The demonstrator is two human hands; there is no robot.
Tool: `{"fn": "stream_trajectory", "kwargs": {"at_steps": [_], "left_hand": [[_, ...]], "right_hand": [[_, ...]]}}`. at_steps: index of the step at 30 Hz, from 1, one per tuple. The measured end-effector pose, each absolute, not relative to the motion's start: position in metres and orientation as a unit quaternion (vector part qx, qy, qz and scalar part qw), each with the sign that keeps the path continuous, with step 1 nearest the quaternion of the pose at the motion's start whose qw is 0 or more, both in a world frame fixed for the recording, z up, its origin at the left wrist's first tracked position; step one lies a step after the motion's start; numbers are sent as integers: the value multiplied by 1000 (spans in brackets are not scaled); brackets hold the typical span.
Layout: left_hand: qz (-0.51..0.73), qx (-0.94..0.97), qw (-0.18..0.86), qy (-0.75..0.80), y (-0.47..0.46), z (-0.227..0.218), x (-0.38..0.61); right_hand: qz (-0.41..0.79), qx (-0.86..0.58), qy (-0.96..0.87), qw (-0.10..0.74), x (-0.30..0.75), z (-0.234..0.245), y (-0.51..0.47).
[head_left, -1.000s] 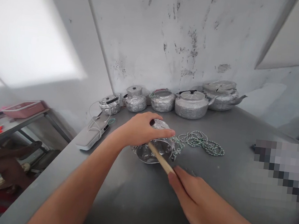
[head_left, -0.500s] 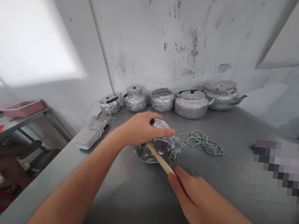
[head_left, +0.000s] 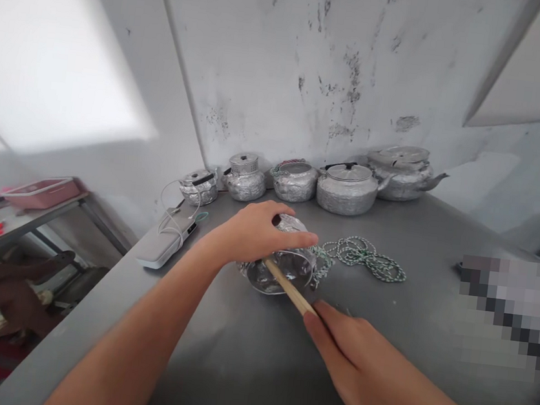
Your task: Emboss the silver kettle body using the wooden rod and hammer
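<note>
A dented silvery metal pot [head_left: 273,284] lies tipped on the table, its open mouth turned toward me. Green-and-white cord [head_left: 322,264] is wound at its right side. My left hand [head_left: 264,231] grips the pot from above, thumb stretched along the right and the other fingers over the far side, partly hidden. In my right hand [head_left: 344,344] is a wooden stick [head_left: 292,291], held in closed fingers. The stick's far end reaches into the mouth of the pot; its tip is hidden inside.
Behind the pot, several metal kettles [head_left: 348,192] stand along the wall. A coil of patterned cord [head_left: 366,257] lies right of the pot. At left are a power bank [head_left: 165,246] with a cable and a side table with a pink basket [head_left: 44,193]. Someone's legs [head_left: 11,290] show below.
Hardly anything differs: the view has shifted very slightly. Both hands keep their grip, and the stick stays inside the pot.
</note>
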State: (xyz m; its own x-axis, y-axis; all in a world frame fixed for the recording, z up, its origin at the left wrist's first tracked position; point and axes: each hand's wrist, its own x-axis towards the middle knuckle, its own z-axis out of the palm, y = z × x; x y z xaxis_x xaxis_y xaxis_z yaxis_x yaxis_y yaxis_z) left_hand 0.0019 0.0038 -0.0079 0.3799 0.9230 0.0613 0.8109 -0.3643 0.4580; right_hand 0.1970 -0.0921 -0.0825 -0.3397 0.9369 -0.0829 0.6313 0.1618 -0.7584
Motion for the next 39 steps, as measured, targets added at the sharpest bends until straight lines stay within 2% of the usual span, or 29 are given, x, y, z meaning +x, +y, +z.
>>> {"fn": "stream_trajectory", "kwargs": {"at_steps": [8,39], "left_hand": [[167,811,184,530,4,-9,1],[171,813,179,527,4,-9,2]], "right_hand": [[338,-542,-747,186,194,-82,-91],[397,-532,-709,238,197,-82,-91]]}}
